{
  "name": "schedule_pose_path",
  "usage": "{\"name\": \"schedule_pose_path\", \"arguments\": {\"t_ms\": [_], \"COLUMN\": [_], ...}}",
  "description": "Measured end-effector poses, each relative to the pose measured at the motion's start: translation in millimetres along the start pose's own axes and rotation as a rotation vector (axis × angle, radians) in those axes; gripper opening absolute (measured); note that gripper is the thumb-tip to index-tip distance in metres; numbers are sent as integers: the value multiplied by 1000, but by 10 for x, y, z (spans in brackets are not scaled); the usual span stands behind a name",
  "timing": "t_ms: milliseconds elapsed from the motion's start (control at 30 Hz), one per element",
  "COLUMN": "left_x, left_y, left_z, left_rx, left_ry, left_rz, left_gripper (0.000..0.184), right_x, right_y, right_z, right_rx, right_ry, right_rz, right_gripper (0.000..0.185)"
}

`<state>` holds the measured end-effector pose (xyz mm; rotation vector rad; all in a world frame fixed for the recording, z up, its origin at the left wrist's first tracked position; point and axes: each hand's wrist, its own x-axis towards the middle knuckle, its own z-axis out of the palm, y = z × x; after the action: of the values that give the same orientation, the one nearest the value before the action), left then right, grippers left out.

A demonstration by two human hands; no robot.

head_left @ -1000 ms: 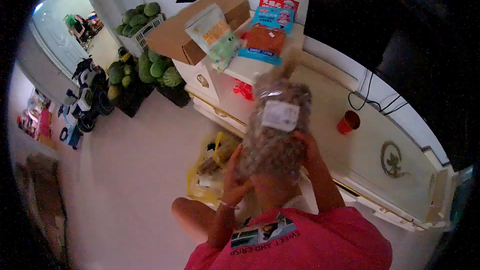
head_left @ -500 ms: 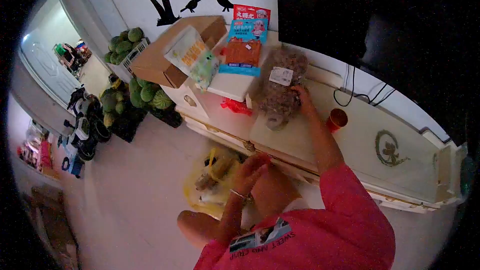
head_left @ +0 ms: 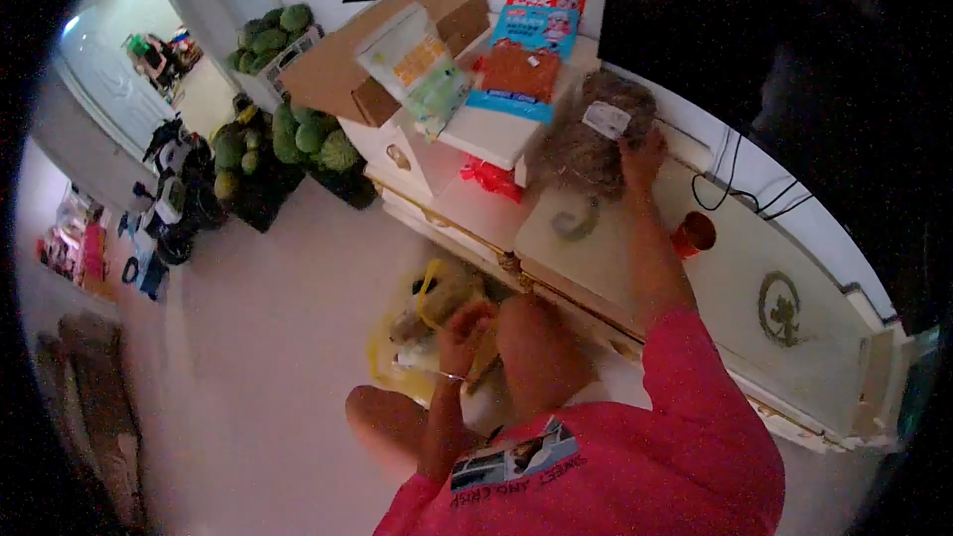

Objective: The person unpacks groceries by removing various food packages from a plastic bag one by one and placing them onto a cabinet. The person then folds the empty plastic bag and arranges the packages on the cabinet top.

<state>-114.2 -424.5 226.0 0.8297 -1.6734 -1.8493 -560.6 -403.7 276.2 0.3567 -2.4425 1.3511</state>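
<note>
On the low white cabinet lies a clear bag of brown dried food [head_left: 594, 157] with a white label. My right hand [head_left: 643, 154] is at its right edge, fingers curled against the plastic. My left hand [head_left: 469, 326] is down by my knee, beside and partly over a yellow plastic bag [head_left: 433, 288] on the floor. Its fingers are curled, and whatever they may hold is hidden. Brownish items and something white show in the yellow bag, too blurred to name. A red cup [head_left: 694, 234] stands right of my right forearm.
A white raised shelf [head_left: 486, 142] carries blue and red snack packets [head_left: 524, 69], a white-green pouch [head_left: 417, 65] and a cardboard box [head_left: 333, 79]. Red plastic [head_left: 491, 179] lies beneath. Green melons [head_left: 313, 134] and a toy motorbike [head_left: 174, 189] stand left. Black cables [head_left: 740, 189] run along the wall.
The brown bag has shifted back toward the wall with my right hand, uncovering more of the cabinet's round emblem. My left hand has moved from my knee toward the yellow bag. The view has tilted.
</note>
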Motion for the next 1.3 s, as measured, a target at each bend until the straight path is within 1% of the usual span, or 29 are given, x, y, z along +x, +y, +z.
{"name": "schedule_pose_path", "arguments": {"t_ms": [67, 133, 167, 233, 267, 333, 367, 400, 467, 500, 533, 567, 600, 633, 667, 700, 733, 767, 833, 867, 933, 967, 1000, 1033, 1100, 1133, 1200, 1267, 1300], "left_x": [42, -24, -41, -224, -262, -366, -353, -342, -356, -370, -364, -339, -290, -208, -96, 16, 80, 146, 253, 282, 333, 446, 522, 502, 533, 585, 614, 517, 544], "left_y": [-384, -929, -1372, -1496, -1713, -2216, -2472, -2691, -2925, -2808, -2639, -2410, -2279, -2348, -2307, -2259, -2102, -1946, -1849, -1957, -2428, -2331, -2181, -2034, -2052, -2237, -2404, -2466, -2538], "left_z": [-325, -636, -821, -940, -1019, -1095, -1087, -1078, -1059, -1014, -1006, -1021, -1026, -995, -999, -1001, -1057, -1114, -1212, -1372, -1780, -1812, -1790, -1756, -1739, -1750, -1780, -1696, -1807], "left_rx": [114, 211, 635, 1057, 1141, 1097, 1011, 922, 805, 867, 863, 995, 1104, 1175, 1246, 1315, 1354, 1391, 1214, 1217, 1810, 1778, 1743, 1552, 1367, 1474, 1580, 1716, 1732], "left_ry": [196, 327, 408, 492, 375, -118, -370, -571, -806, -878, -887, -533, -173, -17, 16, 49, -1, -51, 454, 443, 264, 138, 8, 78, 135, 196, 260, 373, 251], "left_rz": [53, 44, -26, -148, -297, -549, -609, -633, -630, -586, -584, -526, -457, -504, -519, -537, -529, -518, -620, -597, -149, -291, -434, -465, -481, -508, -537, -290, -284], "left_gripper": [23, 22, 22, 22, 23, 25, 26, 27, 30, 31, 31, 31, 31, 33, 37, 41, 44, 47, 65, 65, 81, 80, 80, 71, 63, 53, 44, 33, 38], "right_x": [-278, -653, -677, -507, -610, -798, -851, -824, -790, -784, -917, -810, -585, -456, -440, -423, -406, -397, -362, -324, -224, -97, -170, -290, -550, -659, -869, -1013, -1070], "right_y": [-202, -368, -281, -62, -172, -536, -702, -548, -353, -311, -562, -318, 107, 354, 382, 402, 420, 475, 656, 738, 971, 1362, 1410, 1427, 1024, 854, 552, 165, 29], "right_z": [-214, -298, -238, -71, -105, -641, -929, -1117, -1472, -1638, -1827, -1862, -1883, -1924, -1973, -2011, -2045, -2130, -2413, -2507, -2718, -2826, -2905, -2960, -2956, -2957, -2931, -2855, -2787], "right_rx": [-178, -459, -440, -300, -280, -624, -766, -856, -1026, -1107, -1223, -1235, -1023, -806, -813, -763, -708, -709, -507, -511, -757, -697, -704, -827, -1021, -1021, -713, -647, -582], "right_ry": [7, -206, -258, -183, -209, -284, -249, -217, -117, -53, 65, 64, -87, -230, -227, -357, -485, -479, -332, -310, -366, -505, -466, -374, -293, -290, -199, -215, -228], "right_rz": [-383, -742, -762, -918, -938, -735, -775, -765, -691, -622, -545, -542, -525, -503, -502, -381, -258, -255, -298, -288, -189, -183, -160, -313, -411, -399, -422, -356, -290], "right_gripper": [68, 71, 71, 67, 67, 65, 67, 69, 72, 73, 73, 73, 70, 66, 66, 61, 56, 56, 47, 47, 46, 48, 48, 50, 53, 53, 51, 50, 49]}}
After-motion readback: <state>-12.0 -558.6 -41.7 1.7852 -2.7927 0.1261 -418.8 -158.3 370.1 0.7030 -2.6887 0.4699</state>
